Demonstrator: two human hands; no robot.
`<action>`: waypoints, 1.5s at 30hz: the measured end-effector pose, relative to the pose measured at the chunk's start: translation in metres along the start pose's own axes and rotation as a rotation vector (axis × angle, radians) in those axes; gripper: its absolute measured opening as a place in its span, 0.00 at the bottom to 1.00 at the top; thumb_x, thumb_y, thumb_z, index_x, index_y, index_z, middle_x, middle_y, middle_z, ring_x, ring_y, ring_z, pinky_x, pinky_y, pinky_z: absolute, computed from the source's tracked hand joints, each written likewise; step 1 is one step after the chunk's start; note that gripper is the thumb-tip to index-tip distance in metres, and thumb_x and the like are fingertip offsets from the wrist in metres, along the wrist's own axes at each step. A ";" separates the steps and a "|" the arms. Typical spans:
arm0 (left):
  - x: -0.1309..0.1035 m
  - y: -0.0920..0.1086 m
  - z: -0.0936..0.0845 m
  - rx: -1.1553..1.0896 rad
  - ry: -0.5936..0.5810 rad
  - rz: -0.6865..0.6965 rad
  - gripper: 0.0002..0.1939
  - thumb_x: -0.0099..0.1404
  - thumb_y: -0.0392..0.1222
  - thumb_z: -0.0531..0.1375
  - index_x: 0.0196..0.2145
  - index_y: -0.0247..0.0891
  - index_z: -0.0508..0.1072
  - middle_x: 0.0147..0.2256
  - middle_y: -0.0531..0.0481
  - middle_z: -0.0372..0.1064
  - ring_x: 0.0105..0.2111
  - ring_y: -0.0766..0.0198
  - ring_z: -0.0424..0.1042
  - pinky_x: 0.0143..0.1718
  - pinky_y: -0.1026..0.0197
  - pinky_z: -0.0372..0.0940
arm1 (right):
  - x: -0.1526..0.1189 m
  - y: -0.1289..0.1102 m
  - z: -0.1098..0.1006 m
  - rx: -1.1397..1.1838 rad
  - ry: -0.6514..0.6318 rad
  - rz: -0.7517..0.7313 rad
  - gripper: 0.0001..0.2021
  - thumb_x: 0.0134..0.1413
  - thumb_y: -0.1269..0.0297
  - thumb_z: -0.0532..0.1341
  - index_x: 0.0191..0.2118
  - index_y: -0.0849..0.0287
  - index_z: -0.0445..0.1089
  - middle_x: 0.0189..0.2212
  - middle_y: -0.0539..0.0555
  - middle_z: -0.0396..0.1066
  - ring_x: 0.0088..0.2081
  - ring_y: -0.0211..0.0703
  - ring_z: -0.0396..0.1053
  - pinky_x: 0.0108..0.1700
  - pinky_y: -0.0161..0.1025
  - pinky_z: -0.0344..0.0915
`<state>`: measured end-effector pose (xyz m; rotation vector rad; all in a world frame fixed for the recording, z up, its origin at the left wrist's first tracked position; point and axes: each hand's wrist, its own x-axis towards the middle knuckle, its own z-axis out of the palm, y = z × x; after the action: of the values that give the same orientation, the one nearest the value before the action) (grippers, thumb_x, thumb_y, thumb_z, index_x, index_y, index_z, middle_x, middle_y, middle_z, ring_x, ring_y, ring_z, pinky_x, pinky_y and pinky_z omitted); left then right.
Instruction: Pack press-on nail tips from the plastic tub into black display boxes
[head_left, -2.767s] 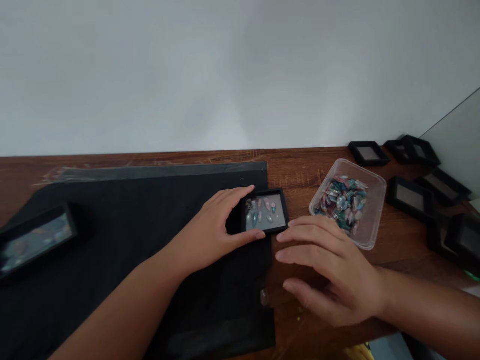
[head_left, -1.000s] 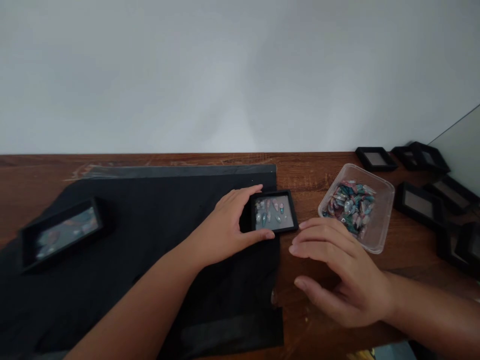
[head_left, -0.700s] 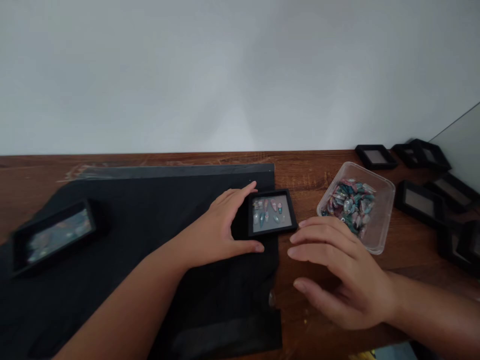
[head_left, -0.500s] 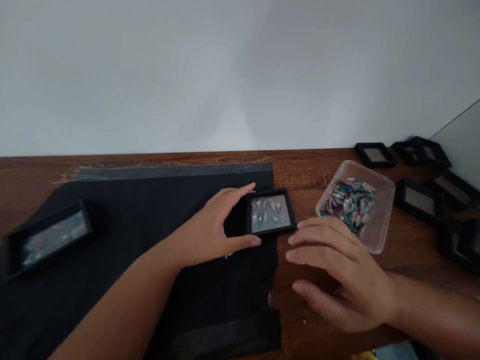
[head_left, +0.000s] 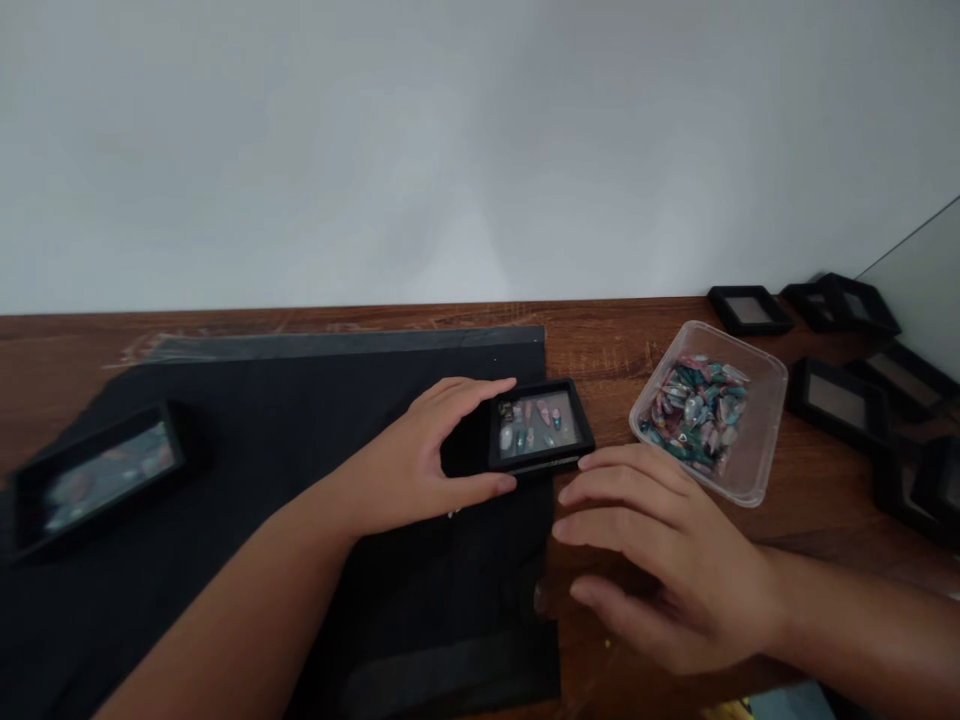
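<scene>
A black-framed display box (head_left: 541,425) with a clear window sits near the right edge of a black cloth. Behind the window are several press-on nails in teal, pink and clear tones. My left hand (head_left: 409,460) grips the box at its left end, thumb at the near side and index finger at the far side. The box leans slightly, its front side showing. Close to the box's near right corner is my right hand (head_left: 664,555), fingers curved and apart, holding nothing. Whether its fingertips touch the box I cannot tell.
A clear plastic tub (head_left: 763,440) of loose press-on nails stands at the right. Several black display boxes (head_left: 840,405) lie beyond it by the wall. Another filled display box (head_left: 97,485) rests at the left on the black cloth (head_left: 300,400), which covers part of the wooden table (head_left: 600,355).
The display box has tilted a little, so that its front side shows. My right hand has moved slightly left, closer to it. My left hand stays around its left end.
</scene>
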<state>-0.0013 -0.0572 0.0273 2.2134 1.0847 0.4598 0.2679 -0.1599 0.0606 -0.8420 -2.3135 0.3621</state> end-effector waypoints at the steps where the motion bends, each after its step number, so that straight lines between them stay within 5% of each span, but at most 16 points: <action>1: -0.001 0.000 0.000 -0.009 -0.004 -0.004 0.42 0.60 0.66 0.65 0.68 0.56 0.61 0.62 0.45 0.65 0.63 0.43 0.65 0.66 0.38 0.60 | 0.000 0.000 0.000 -0.002 -0.005 0.005 0.13 0.62 0.68 0.61 0.52 0.59 0.69 0.49 0.57 0.76 0.55 0.49 0.70 0.59 0.48 0.70; 15: -0.002 -0.003 -0.004 -0.103 -0.047 -0.017 0.35 0.68 0.65 0.58 0.68 0.53 0.61 0.64 0.46 0.63 0.65 0.43 0.62 0.66 0.40 0.59 | -0.002 0.000 0.000 -0.016 -0.099 0.041 0.14 0.64 0.66 0.61 0.54 0.60 0.70 0.53 0.57 0.74 0.60 0.51 0.65 0.63 0.49 0.64; 25: 0.005 -0.004 0.011 -0.190 0.171 0.025 0.31 0.74 0.65 0.46 0.61 0.45 0.70 0.60 0.44 0.70 0.62 0.47 0.67 0.67 0.42 0.59 | -0.001 0.000 0.000 -0.025 -0.128 0.049 0.15 0.65 0.65 0.60 0.56 0.61 0.69 0.55 0.58 0.74 0.61 0.51 0.65 0.63 0.48 0.63; 35: 0.013 -0.005 0.014 -0.117 0.219 0.007 0.39 0.69 0.75 0.44 0.52 0.40 0.77 0.50 0.41 0.76 0.53 0.47 0.72 0.60 0.41 0.66 | -0.005 0.001 0.006 -0.076 -0.151 0.082 0.25 0.66 0.63 0.59 0.65 0.67 0.60 0.61 0.61 0.69 0.65 0.51 0.61 0.68 0.47 0.60; 45: 0.011 -0.001 0.013 -0.082 0.192 -0.047 0.26 0.74 0.60 0.49 0.53 0.40 0.76 0.52 0.44 0.74 0.55 0.51 0.72 0.62 0.46 0.65 | -0.008 0.004 0.009 -0.103 -0.333 0.127 0.27 0.67 0.62 0.59 0.68 0.64 0.59 0.67 0.60 0.63 0.71 0.55 0.53 0.71 0.55 0.54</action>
<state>0.0120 -0.0523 0.0170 2.1004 1.1915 0.6953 0.2687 -0.1626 0.0486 -1.0493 -2.6092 0.4716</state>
